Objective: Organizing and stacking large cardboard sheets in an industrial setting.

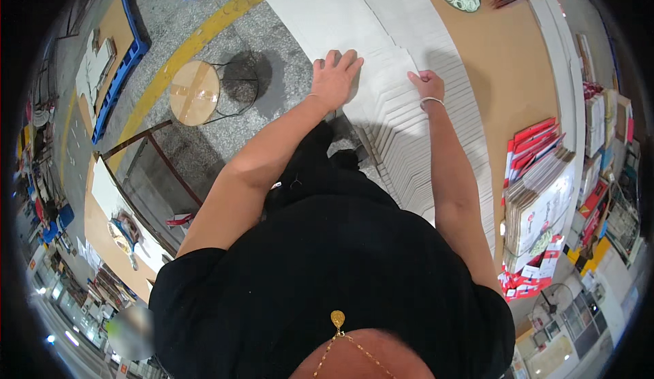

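Long workbench (507,59), brown top, running away from the person along the right side. White sheets cover most of its left half.

Fanned row of white flat sheets (422,154) lies along the bench, each one stepped off the next so the notched edges show like shingles. The row reaches from near the person's body up to the hands. Judging by its length, a good many sheets are already laid out; beyond the hands the white surface looks plain and unstepped, so that part seems not yet spread.

Stack of red-and-white printed flat cartons (538,195) sits at the right edge of the bench, well apart from the hands, untouched.

Round wooden stool (195,91) stands on the grey floor to the left.

Left hand (335,76): fingers spread wide, palm flat on the top sheet at the bench edge, pressing, gripping nothing.

Right hand (426,83): fingers curled in narrow, tips resting on the same top sheet; whether it pinches an edge I cannot tell.
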The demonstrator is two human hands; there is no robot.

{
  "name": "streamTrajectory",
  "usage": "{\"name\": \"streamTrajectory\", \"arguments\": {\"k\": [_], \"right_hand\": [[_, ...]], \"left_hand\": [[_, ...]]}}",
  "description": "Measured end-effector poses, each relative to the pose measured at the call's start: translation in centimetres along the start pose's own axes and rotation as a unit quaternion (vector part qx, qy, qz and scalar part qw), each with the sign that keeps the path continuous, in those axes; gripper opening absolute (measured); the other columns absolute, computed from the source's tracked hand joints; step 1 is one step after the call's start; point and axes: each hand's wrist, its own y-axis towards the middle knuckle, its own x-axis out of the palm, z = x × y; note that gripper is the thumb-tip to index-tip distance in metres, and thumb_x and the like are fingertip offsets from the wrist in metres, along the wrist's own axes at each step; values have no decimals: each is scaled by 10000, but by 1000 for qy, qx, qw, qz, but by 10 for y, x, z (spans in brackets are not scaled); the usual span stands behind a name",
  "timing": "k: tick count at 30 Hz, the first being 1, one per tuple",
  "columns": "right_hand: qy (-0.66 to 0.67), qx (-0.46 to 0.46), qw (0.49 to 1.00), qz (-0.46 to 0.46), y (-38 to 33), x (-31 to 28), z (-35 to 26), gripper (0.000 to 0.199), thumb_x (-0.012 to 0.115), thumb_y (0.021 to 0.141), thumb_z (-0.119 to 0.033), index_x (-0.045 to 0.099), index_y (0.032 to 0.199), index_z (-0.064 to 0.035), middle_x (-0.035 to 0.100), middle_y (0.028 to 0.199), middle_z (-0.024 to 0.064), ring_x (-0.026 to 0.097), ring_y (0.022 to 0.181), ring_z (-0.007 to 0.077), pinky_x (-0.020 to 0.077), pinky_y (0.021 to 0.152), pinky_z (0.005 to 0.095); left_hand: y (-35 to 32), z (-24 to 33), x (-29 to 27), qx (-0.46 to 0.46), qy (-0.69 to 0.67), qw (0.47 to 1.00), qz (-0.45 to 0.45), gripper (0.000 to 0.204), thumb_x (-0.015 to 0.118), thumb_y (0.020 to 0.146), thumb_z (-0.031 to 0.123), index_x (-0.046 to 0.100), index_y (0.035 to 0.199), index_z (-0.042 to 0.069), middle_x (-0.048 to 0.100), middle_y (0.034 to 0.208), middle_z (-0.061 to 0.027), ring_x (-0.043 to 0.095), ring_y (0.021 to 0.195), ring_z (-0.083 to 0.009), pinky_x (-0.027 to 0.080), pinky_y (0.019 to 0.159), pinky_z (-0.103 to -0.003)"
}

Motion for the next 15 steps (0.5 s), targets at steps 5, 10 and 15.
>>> {"name": "streamTrajectory", "arguments": {"k": [5, 10, 15], "right_hand": [[-20, 7, 1000, -1, -7, 6, -3, 374, 774, 623, -316, 611, 755, -7, 622, 674, 72, 558, 589, 145, 451, 568, 281], [-30, -6, 1000, -5, -9, 4, -7, 330, 783, 631, -280, 606, 720, -16, 574, 606, 7, 483, 543, 81, 405, 522, 241], [-7, -31, 999, 34, -16, 5, -1, 363, 774, 624, -315, 604, 755, -21, 617, 739, 73, 564, 651, 149, 453, 596, 286]], "left_hand": [[0, -1, 0, -5, 11, 1000, -3, 481, 479, 791, 153, 434, 1265, 220, 346, 1311, 9, 345, 1163, -277, 333, 894, -492], [-3, -1, -1, -10, 9, 1000, -4, 478, 486, 793, 173, 435, 1265, 229, 346, 1312, 10, 346, 1164, -273, 333, 894, -490], [-3, -1, 1, -2, -4, 1000, 9, 498, 519, 770, 163, 437, 1259, 214, 349, 1312, 4, 350, 1162, -274, 334, 895, -483]]}}
